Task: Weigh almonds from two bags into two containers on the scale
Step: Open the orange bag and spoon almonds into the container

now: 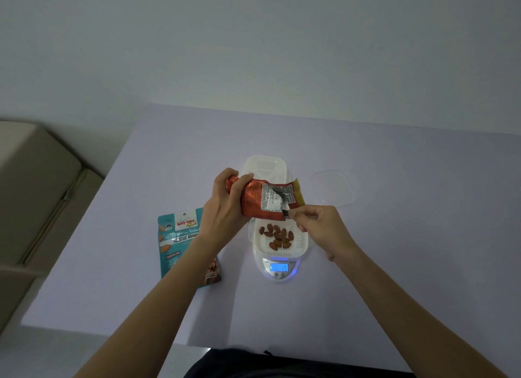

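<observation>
The left hand (225,205) clamps the orange bag (267,198) sideways above the container (277,236) of almonds (277,236) on the scale (279,267); right hand (318,222) fingers (293,214) pinch its torn corner at 3 o'clock, probably steadying the pour.

orange-red foil bag (253,198) with a white text panel and yellow end, teal bag (180,242) with almond pics on the left, white slotted container (301,238) of brown almonds (277,236), white scale (279,267) with glowing blue display, pale lilac table (394,265), beige sofa (33,180) far left
</observation>
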